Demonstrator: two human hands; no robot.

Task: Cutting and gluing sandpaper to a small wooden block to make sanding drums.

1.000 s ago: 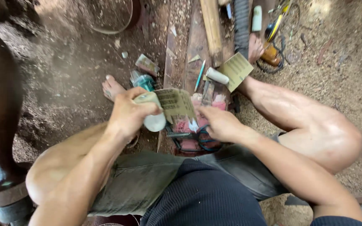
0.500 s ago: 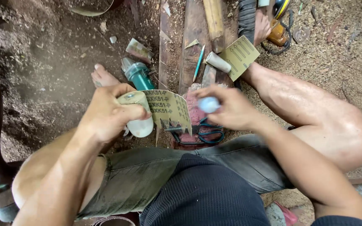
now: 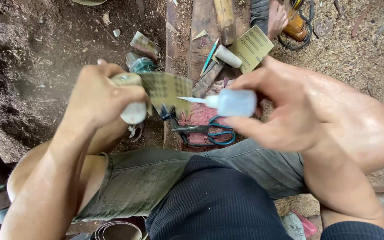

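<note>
Vs half a sec ago: both hands have come up closer to the cam and look bigger. Right hand (image 3: 281,111) has turned the small squeeze bottle (image 3: 232,102) so its thin nozzle now points left at the sandpaper sheet (image 3: 167,91); before, the bottle sat upright in the fist w/ only its round end showing. Left hand (image 3: 101,93) is higher too, the sheet still in it.

Counts: 2 hands, 1 squeeze bottle, 2 sandpaper sheets (one held, a second sheet (image 3: 251,47) flat on the ground far right-centre), 2 pale cylinders (one in the left hand, a second cylinder (image 3: 227,56) lying by the far sheet), 1 pair of scissors (image 3: 205,130) w/ teal handles, 1 pink cloth (image 3: 198,116) under them.

Left hand: closed around a pale cylinder (image 3: 132,109), with the sheet apparently pinched against it, fingers wrapped tight. Right hand: fingers closed narrow round the bottle body, thumb under.

Bottle: translucent white, soft-looking, short fat body, long tapered white tip. Tip is touching or just short of the sheet's right edge, can't tell which bc of blur. Sheet: olive-tan, printed back facing up, ragged lower edge, curled round the cylinder. Both sit mid-frame, above the person's lap, over the scissors and cloth.

Rest: sawdust-covered dirt all round, wood plank (image 3: 203,35) running far, yellow tool (image 3: 296,26) far right.
</note>
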